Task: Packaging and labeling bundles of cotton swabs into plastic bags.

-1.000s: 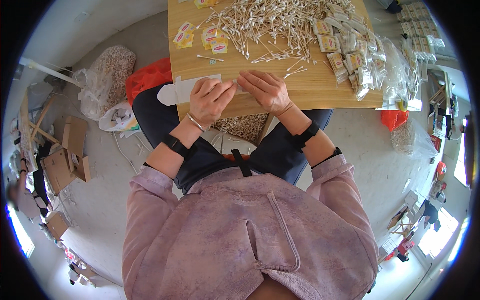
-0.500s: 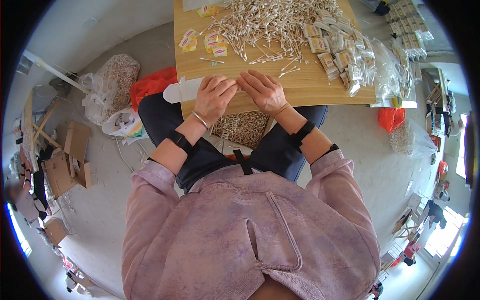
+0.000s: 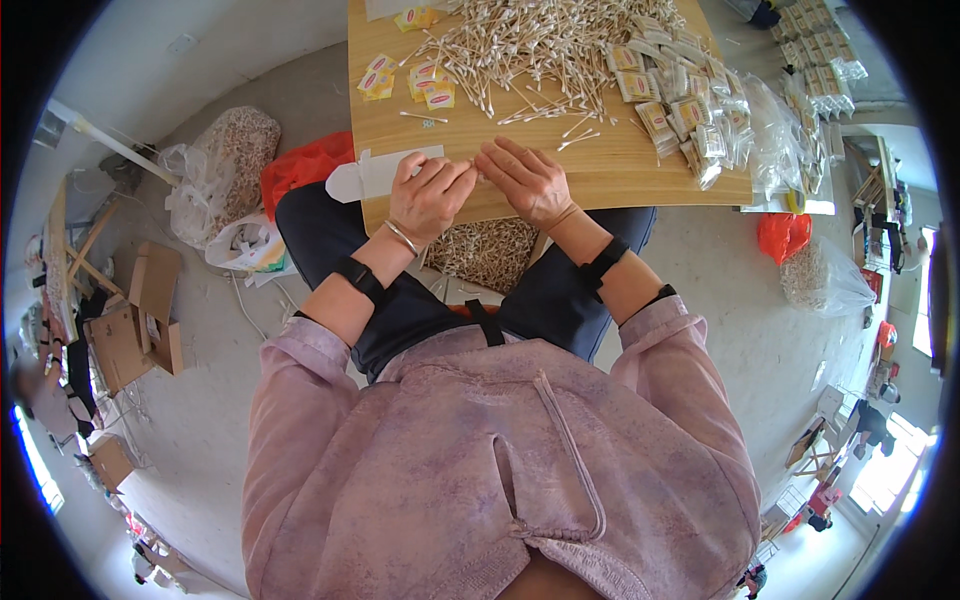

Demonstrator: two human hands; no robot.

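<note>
While the left hand (image 3: 428,196) and right hand (image 3: 527,181) meet with fingers curled on a white flat carton (image 3: 375,174), grip unclear, loose cotton swabs (image 3: 540,45) heap at twelve o'clock on the wooden table (image 3: 640,170).

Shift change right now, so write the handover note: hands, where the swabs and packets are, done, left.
Left hand and right hand: fingertips together at the near edge of the wooden table; anything pinched between them is too small to tell.
Loose cotton swabs heaped at the far middle; yellow labels to the left.
Done: filled packets piled on the right.
Left: the big swab heap is unpacked.
</note>
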